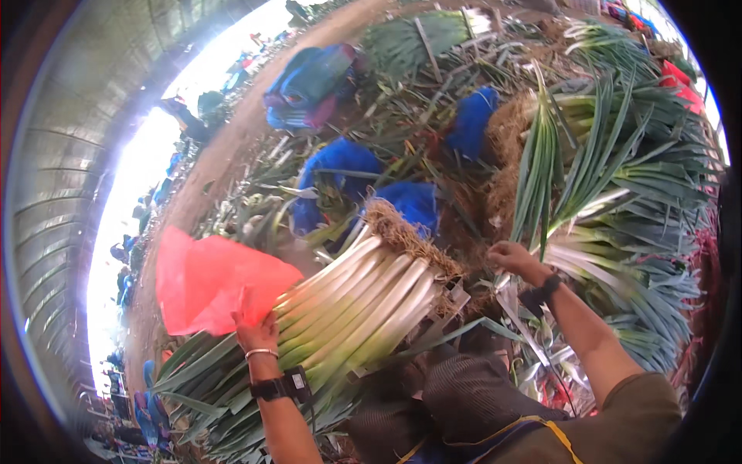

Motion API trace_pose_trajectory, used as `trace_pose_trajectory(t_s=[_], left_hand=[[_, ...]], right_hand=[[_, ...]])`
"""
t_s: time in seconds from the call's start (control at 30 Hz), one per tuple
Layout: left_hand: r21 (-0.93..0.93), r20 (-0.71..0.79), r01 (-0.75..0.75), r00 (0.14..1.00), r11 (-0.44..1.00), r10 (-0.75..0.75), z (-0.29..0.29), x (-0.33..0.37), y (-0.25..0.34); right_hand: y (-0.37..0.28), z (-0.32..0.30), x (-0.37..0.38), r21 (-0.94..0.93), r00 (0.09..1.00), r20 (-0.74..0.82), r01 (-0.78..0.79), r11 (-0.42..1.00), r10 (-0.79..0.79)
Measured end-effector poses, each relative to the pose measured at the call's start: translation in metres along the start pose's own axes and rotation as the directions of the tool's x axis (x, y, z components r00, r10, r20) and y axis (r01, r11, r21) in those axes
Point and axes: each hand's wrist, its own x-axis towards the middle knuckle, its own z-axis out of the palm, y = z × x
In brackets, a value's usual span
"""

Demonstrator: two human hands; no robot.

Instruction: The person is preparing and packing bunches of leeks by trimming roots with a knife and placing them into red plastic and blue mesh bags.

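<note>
A row of leeks [355,301] lies in front of me, with white stalks side by side, brown roots at the far right end and green leaves at the near left. My left hand [259,332] rests at the left side of the stalks, its fingers against the lower edge of a thin red plastic sheet [220,282], which billows up and to the left. My right hand [519,260] is beside the pile of leeks [618,193] on the right. Its fingers are curled together; what they hold, if anything, is hidden. One leafy leek [541,170] stands upright just behind it.
Blue plastic or cloth pieces [332,174] lie among leaf scraps beyond the row. Farther off are a teal and purple bundle [309,85] and another leek heap [417,42]. A dirt path [209,174] curves along the left. My knees [471,387] are below the row.
</note>
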Motion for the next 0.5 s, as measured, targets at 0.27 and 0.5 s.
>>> trace_pose_trajectory(t_s=[0.27,0.5], left_hand=[[0.716,0.472,-0.687,0.603,0.119,0.643,-0.017,0.031,-0.05],[0.597,0.796,-0.697,0.449,-0.398,0.406,-0.007,0.033,-0.057]], right_hand=[[0.092,0.066,0.107,-0.106,0.989,0.1,-0.1,0.989,0.111],[0.146,0.101,0.141,0.327,0.873,0.484,-0.243,0.913,0.059]])
